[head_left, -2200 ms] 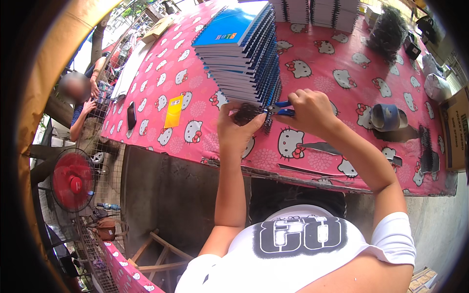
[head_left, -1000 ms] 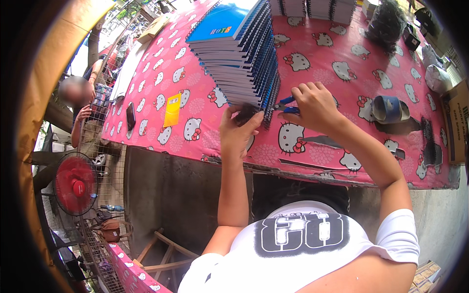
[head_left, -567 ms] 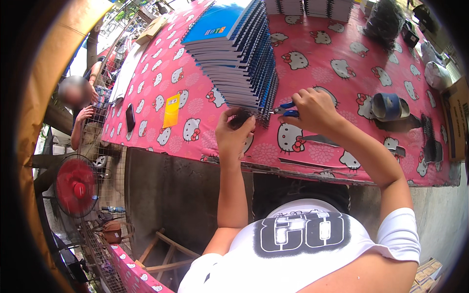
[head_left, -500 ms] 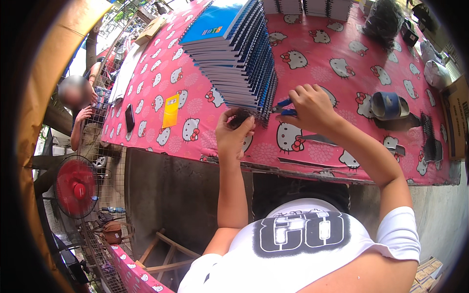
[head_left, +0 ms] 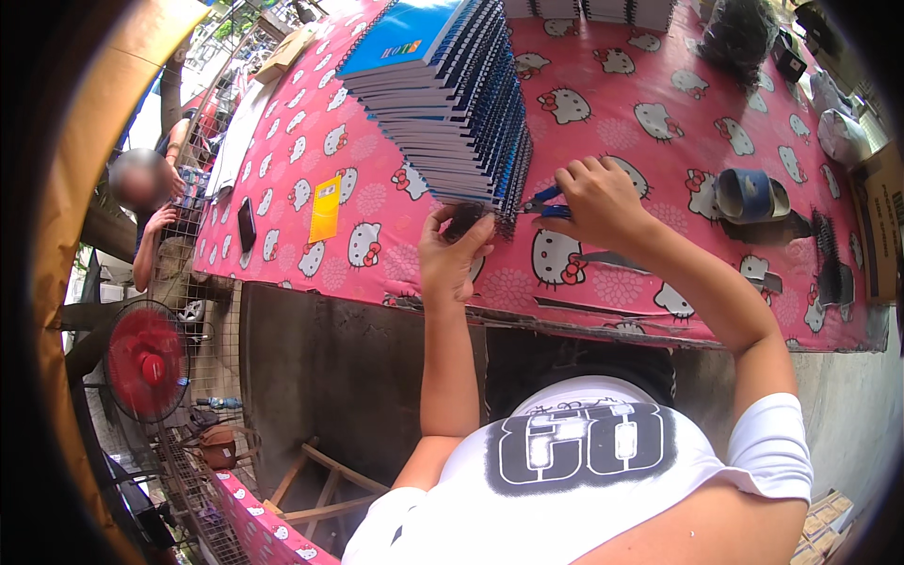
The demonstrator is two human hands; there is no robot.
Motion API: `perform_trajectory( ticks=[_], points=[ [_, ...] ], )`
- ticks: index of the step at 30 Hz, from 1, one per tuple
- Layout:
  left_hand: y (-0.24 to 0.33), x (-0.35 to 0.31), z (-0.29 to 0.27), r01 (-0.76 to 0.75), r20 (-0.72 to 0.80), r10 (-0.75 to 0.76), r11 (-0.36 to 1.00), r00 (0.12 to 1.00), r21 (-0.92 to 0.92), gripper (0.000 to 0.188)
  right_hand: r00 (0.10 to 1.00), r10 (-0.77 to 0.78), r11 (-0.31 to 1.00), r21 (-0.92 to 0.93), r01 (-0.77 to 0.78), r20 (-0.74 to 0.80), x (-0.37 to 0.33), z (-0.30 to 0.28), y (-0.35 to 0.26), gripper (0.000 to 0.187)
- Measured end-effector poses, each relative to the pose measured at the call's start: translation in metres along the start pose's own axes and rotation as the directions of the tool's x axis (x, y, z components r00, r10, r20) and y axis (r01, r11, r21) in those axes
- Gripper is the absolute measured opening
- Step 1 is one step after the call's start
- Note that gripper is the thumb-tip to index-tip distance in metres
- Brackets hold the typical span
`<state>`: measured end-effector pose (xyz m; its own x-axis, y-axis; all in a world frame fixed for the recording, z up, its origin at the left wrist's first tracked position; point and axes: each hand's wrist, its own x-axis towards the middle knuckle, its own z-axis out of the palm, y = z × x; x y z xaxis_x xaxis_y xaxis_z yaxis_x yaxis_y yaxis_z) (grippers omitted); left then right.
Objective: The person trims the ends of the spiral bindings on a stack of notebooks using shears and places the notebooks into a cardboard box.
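My left hand (head_left: 450,252) is closed around a dark bundle of black wire-like coils (head_left: 463,222), held at the foot of a tall notebook stack. My right hand (head_left: 603,202) grips blue-handled pliers (head_left: 549,209), whose jaws point left toward the stack's lower corner and the coils. What exactly the jaws touch is too small to tell. The spiral-bound notebooks (head_left: 400,42) have blue covers and lie in a leaning pile, their dark spirals facing right.
A pink patterned cloth covers the table (head_left: 584,137). On it are a yellow booklet (head_left: 324,209), a phone (head_left: 247,224), a blue tape roll (head_left: 744,200), loose black coils (head_left: 827,259) and a black plastic bag (head_left: 739,42). Beyond the left edge are a person (head_left: 151,202) and a red fan (head_left: 149,363).
The view has shifted slightly. Both hands keep nearly the same place, with the coils still in the left and the pliers still in the right.
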<state>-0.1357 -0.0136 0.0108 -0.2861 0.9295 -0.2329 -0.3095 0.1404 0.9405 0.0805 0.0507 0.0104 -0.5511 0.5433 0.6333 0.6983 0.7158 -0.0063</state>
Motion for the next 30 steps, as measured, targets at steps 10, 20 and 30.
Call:
perform_trajectory(
  ticks=[10,20,30],
  points=[
    [-0.017,0.004,-0.004,-0.081,-0.03,0.079,0.995,0.996,-0.057,0.056,0.832,0.21,0.961,0.047,-0.272,0.513,0.006,-0.008,-0.013,0.055],
    [-0.029,0.001,0.007,-0.166,-0.019,0.166,0.986,0.986,-0.005,0.055,0.731,0.219,0.941,0.059,-0.334,0.647,0.013,-0.008,-0.017,0.054],
    [-0.033,-0.002,0.008,-0.153,-0.056,0.154,0.988,0.986,0.018,0.053,0.994,0.027,0.998,0.045,-0.032,0.111,-0.003,0.013,-0.002,0.054]
  ],
)
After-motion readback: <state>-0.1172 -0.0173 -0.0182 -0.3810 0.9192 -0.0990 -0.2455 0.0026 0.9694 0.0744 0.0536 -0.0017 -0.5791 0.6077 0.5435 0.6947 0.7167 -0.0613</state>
